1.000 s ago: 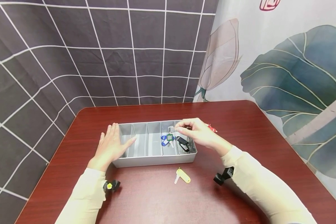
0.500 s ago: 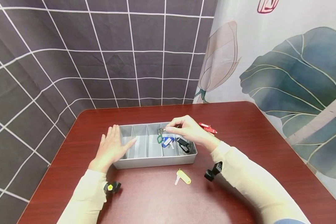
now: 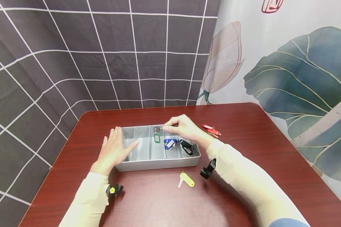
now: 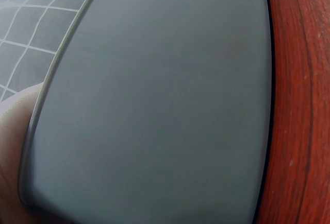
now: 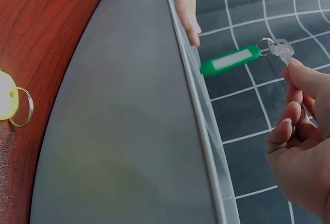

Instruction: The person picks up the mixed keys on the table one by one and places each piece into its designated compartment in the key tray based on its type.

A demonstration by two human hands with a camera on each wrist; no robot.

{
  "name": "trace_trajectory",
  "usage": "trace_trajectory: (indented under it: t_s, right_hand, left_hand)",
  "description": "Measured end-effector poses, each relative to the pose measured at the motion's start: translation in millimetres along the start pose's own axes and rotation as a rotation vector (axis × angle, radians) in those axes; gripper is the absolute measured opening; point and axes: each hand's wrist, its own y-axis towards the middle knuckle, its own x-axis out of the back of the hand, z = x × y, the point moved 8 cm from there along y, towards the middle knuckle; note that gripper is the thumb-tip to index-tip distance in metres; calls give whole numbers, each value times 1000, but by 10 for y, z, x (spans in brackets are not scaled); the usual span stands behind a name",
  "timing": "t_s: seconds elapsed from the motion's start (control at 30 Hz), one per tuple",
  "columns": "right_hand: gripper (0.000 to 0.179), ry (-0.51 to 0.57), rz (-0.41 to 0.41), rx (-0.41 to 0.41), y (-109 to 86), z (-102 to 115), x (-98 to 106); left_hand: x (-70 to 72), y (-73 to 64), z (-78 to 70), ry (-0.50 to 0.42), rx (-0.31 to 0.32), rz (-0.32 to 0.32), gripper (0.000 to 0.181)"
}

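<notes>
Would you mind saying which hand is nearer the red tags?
The right hand, left of the red tags; the left hand is by the left end of the tray.

The divided tray (image 3: 159, 164) is grey, on a red-brown, dark-grained tabletop (image 3: 159, 197). Above it: a green key tag (image 5: 232, 62); inside, blue tags (image 3: 170, 143) and black tags (image 3: 185, 143); to its right, red tags (image 3: 214, 131); before it, a yellow tag (image 3: 188, 180); behind, a white-gridded dark-grey curtain (image 3: 119, 34).

My table (image 3: 156, 201) top: reddish wood grain, smooth, glossy toward the near edge. Tray (image 5: 124, 100): grey plastic, smooth, matt. Near its far edge, green tag (image 5: 227, 63): shiny plastic, white paper-like insert; key (image 5: 281, 49), metallic sheen. Off its near edge, yellow tag (image 3: 187, 179): smooth plastic; ring (image 5: 31, 107), bright metal. My sleeves (image 3: 238, 173): matt cloth. Curtain (image 3: 150, 34) beyond table's far edge: creased cloth.
</notes>
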Motion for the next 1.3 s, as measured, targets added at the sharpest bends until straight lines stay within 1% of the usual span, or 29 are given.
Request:
trace_trajectory:
  t_s: [0.23, 0.33, 0.43, 0.63, 0.87, 1.0, 1.3]
  right_hand:
    - [15, -16, -11, -135, 98, -186, -47]
    - [13, -37, -18, -179, 119, -249, -50]
    - [12, -58, -18, -205, 138, -299, -45]
    - [12, -89, 11, -220, 183, -376, -60]
    - [13, -143, 35, -271, 210, -432, -77]
    - [14, -174, 47, -273, 226, -442, -89]
    - [12, -198, 58, -274, 244, -459, -105]
  left_hand:
    - [-8, 8, -6, 3, 1, 1, 117]
    - [-16, 13, -8, 0, 3, 3, 117]
    - [-16, 15, -9, 2, 3, 0, 117]
    - [-11, 17, -10, 7, 2, -6, 117]
    - [-4, 9, -9, 5, 7, -2, 117]
    - [-3, 8, -9, 1, 10, 0, 117]
    - [4, 9, -7, 3, 5, -3, 114]
